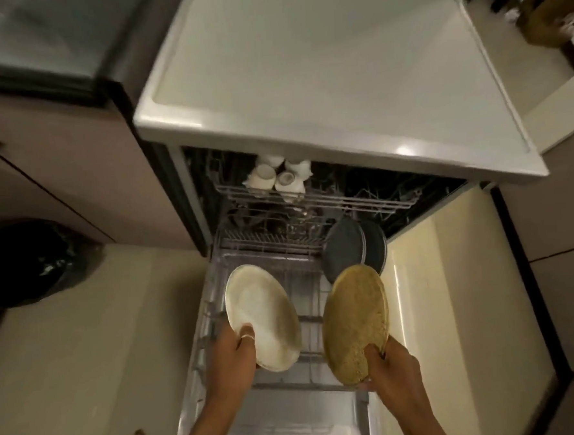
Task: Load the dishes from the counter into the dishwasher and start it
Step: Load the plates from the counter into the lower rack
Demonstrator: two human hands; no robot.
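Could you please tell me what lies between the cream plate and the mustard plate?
Head view: between cream plate and mustard plate, only bare lower rack wire.

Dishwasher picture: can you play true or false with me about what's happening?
1. The left hand holds a white plate. True.
2. The right hand is empty. False: it holds a yellow plate.
3. White cups sit in the upper rack. True.
4. The dishwasher door is shut. False: it lies open, with the lower rack pulled out.
5. Two grey plates stand in the lower rack. True.
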